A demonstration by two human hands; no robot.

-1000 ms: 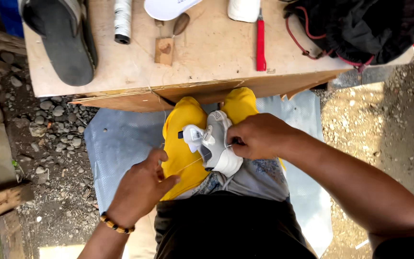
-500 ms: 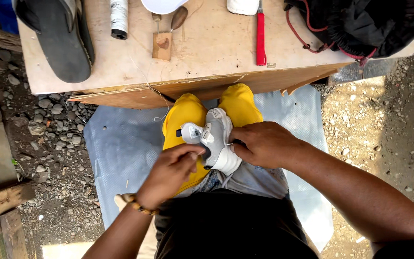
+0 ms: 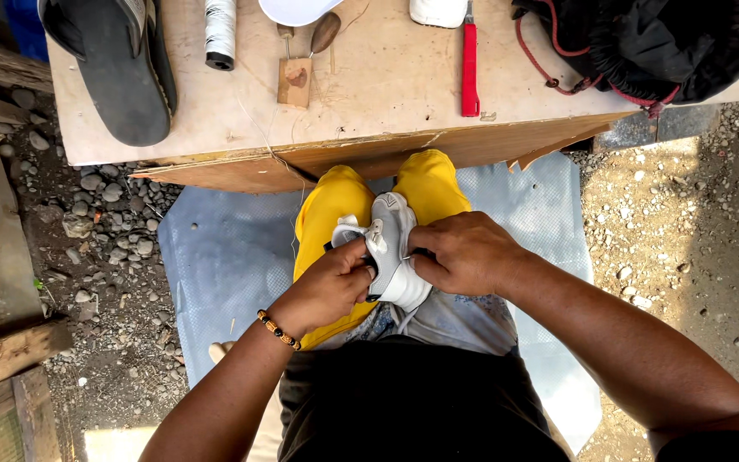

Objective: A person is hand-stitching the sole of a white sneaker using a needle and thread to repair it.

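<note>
Head view looking down past a wooden table (image 3: 369,94) running out of frame at the top, cutting off the dark sandal (image 3: 121,68) at its left end, the spool of white thread (image 3: 220,30), a white rounded object (image 3: 297,8) and the black bag (image 3: 652,38) at its right end. Lying flat on the board between them: a red-handled tool (image 3: 470,64) and a small wooden block (image 3: 294,81) with a wooden-handled tool beside it, too cut off to identify. Spreading over gravel beneath the legs, a grey-blue sheet (image 3: 224,265), partly hidden by the yellow trousers (image 3: 335,205) and the dark shirt. Resting on the lap, between the knees, a white and grey shoe (image 3: 391,244), its near half covered by both hands. Closing around the shoe's left side, the left hand (image 3: 327,287), fingers curled tight, wearing a beaded bracelet (image 3: 278,329) at the wrist. Gripping the shoe's right side, the right hand (image 3: 464,257), fingers bent inward, pinching something thin at the shoe; too small to make out. A pale cloth lying under the shoe on the lap, mostly hidden.
</note>
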